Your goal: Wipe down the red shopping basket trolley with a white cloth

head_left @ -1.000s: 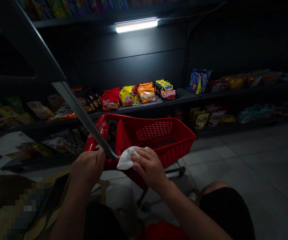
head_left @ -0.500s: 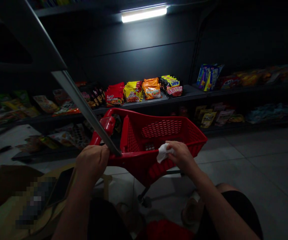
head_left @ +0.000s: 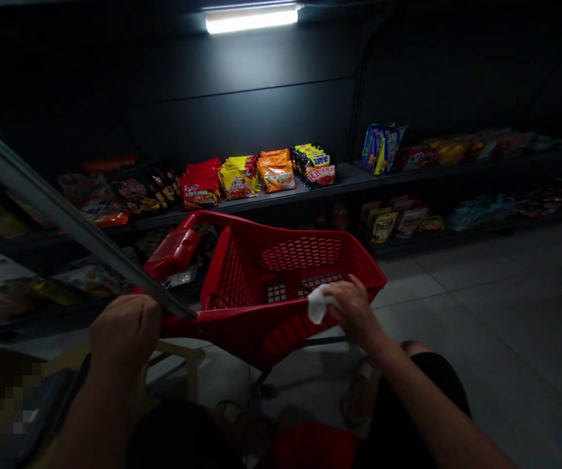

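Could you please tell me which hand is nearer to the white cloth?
Right hand: on the white cloth, against the red basket. Left hand: gripping the metal handle, farther off across the basket.

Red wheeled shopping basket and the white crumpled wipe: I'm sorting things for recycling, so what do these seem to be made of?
The red wheeled shopping basket looks like moulded plastic, slightly glossy, with a lattice of holes formed in its walls. The white crumpled wipe under the right hand looks matte and soft, with loose folds: tissue paper or nonwoven fabric, the view can't settle which.
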The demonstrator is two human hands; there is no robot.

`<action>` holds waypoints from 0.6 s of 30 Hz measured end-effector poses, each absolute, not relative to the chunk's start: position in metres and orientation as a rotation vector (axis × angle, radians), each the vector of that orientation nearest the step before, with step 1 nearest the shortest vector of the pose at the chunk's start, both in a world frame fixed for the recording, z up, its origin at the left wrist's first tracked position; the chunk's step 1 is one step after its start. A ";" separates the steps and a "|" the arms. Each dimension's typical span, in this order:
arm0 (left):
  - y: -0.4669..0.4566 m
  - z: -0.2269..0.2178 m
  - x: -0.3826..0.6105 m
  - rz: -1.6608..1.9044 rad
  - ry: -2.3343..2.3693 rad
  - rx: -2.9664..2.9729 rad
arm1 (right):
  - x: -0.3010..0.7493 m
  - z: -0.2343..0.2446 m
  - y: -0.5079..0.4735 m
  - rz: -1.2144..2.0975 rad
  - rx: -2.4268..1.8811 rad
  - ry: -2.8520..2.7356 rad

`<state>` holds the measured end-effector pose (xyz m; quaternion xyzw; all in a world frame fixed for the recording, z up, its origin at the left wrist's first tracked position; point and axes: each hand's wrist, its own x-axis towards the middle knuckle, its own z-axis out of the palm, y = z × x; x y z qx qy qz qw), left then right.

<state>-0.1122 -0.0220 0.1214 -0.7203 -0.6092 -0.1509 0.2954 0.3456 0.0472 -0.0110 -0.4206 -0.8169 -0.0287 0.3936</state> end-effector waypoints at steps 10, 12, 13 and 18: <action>-0.023 0.110 -0.113 -0.438 -1.654 -1.793 | 0.271 0.012 0.016 0.067 -1.118 -1.931; -0.023 0.111 -0.111 -0.430 -1.682 -1.783 | 0.211 0.032 0.000 0.116 -0.966 -1.998; -0.023 0.112 -0.109 -0.433 -1.706 -1.775 | 0.190 0.040 -0.004 0.125 -0.890 -2.038; -0.034 0.126 -0.096 -0.547 -1.842 -1.806 | 0.200 0.039 0.010 0.124 -0.691 -2.155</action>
